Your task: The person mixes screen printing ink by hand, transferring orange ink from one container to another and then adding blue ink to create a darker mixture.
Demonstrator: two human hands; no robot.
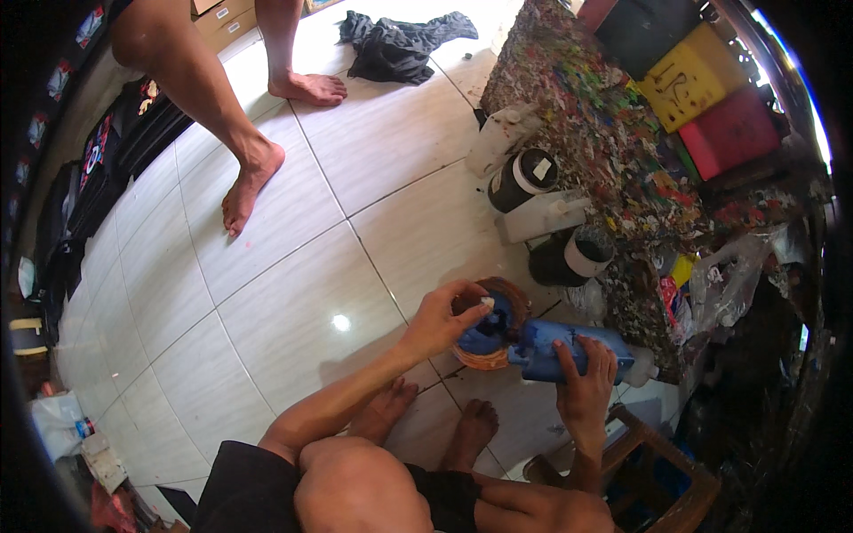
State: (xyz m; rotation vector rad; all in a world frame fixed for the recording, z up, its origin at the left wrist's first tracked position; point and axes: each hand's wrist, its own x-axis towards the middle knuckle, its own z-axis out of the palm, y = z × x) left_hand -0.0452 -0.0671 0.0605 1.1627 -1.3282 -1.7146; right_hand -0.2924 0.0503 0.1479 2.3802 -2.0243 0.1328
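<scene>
My left hand [440, 318] is closed in a pinch over a round tub [468, 357] with a crusted orange-brown rim and dark blue inside. A small whitish piece [487, 303] shows at its fingertips, too small to name surely. My right hand [584, 377] grips a blue-stained plastic bottle [540, 345] from below and the right. The bottle lies tipped on its side, one end at the tub's right rim and its paler end pointing right. Whether liquid is flowing from it, I cannot tell.
A paint-crusted bench [604, 133] runs along the right, with yellow [695, 78] and red [733, 133] panels on it. Dark jars [569, 259] and whitish containers [542, 218] stand beside it. Another person's bare feet [253, 173], black cloth [400, 49] and a wooden stool [680, 471] are around.
</scene>
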